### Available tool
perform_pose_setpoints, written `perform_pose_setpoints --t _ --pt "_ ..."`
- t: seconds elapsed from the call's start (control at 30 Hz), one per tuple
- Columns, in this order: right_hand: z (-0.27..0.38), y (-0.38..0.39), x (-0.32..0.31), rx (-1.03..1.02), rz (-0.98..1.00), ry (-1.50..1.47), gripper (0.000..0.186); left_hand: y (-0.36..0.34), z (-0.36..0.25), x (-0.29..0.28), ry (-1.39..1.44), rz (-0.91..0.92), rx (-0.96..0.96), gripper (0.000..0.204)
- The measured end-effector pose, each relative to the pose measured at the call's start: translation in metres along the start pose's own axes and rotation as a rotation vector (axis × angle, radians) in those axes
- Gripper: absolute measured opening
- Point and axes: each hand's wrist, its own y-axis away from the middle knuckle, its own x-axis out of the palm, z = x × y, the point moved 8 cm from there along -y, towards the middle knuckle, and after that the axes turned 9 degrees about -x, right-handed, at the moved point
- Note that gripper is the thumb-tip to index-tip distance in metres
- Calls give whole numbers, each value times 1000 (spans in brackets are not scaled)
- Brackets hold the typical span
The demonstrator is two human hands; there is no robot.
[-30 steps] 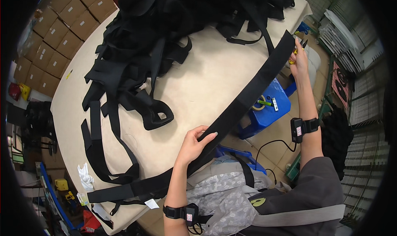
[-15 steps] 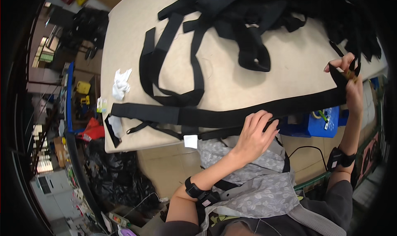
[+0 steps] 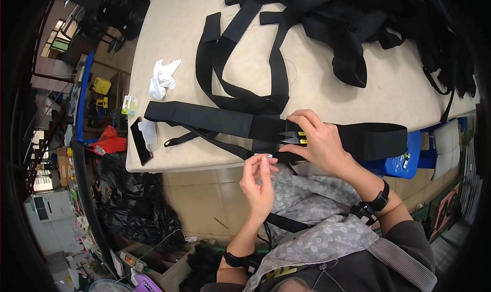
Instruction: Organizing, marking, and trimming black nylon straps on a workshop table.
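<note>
A wide black elastic strap lies along the table's near edge, its right part folded back in a loop. My right hand is over the strap and closed on a pair of small thread snips with yellow-marked sides, blades pointing left. Just below the blades, my left hand has thumb and fingers pinched together at the strap's lower edge. A small white bit, which looks like the label, shows at those fingertips; most of it is hidden. Narrower black webbing runs under the strap to the left.
On the cream table are more black straps, a dark heap of them at the back right, crumpled white paper and a dark phone-like slab. A blue stool stands below right; black plastic bags lie below left.
My right hand has come from the far right to the strap's middle, with the snips now plainly visible. My left hand has moved left and down to the edge by the label. The view has shifted.
</note>
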Motion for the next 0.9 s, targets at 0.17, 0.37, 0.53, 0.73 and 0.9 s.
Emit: perform_pose_setpoints --t 0.17,0.37,0.53,0.73,0.9 --pt "-14 6 24 32 37 18 55 -23 -43 -7 -459 -141 547 20" --pt "-27 22 11 52 135 89 60 -42 -34 24 -908 -115 602 31" --pt "-73 67 -57 273 -14 329 37 -47 -30 24 -1005 -116 509 30" --pt "-129 147 -129 265 -359 607 30 -82 -41 23 -741 -63 103 53" --pt "-133 153 -122 217 -429 512 36 -175 -78 7 -823 -372 327 79"
